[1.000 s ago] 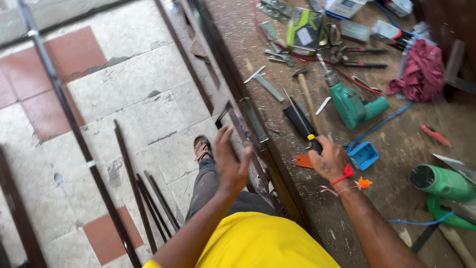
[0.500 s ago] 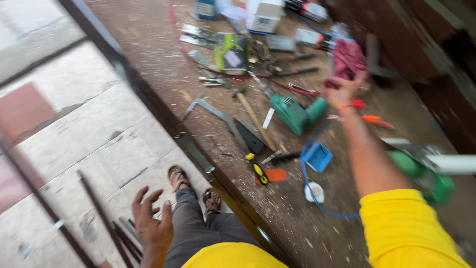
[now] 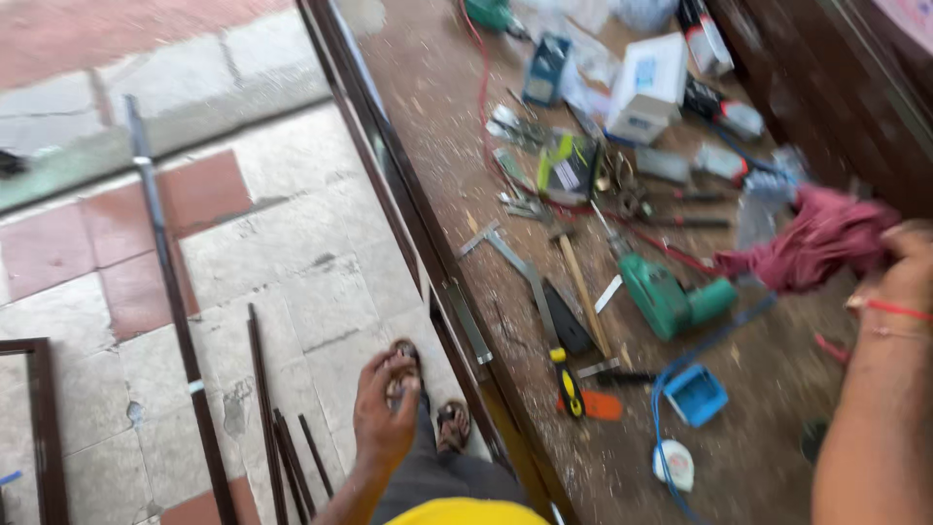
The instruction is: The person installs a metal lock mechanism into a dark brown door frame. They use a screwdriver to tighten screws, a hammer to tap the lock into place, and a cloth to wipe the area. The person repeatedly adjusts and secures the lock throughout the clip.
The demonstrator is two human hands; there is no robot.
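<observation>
My right hand (image 3: pixel 912 267) is at the right edge of the head view, with its fingers closed on a maroon cloth (image 3: pixel 812 248) that lies bunched on the dusty workbench (image 3: pixel 447 165). A red string circles that wrist. My left hand (image 3: pixel 384 408) hangs low over my knee and sandalled feet (image 3: pixel 452 423), fingers loosely apart and holding nothing. A green power drill (image 3: pixel 666 297) lies just left of the cloth, beside a wooden-handled hammer (image 3: pixel 583 292).
A yellow-and-black screwdriver (image 3: pixel 567 384), a small blue box (image 3: pixel 695 394), a white tape measure (image 3: pixel 673 465) and a blue cable (image 3: pixel 719 331) lie near the bench's front. A white carton (image 3: pixel 646 87) and several hand tools crowd the back. Dark metal bars (image 3: pixel 180 311) lie on the tiled floor.
My right hand has left the spot by the screwdriver and reached right to grip the maroon cloth. My left hand has dropped from the bench edge down toward my knee.
</observation>
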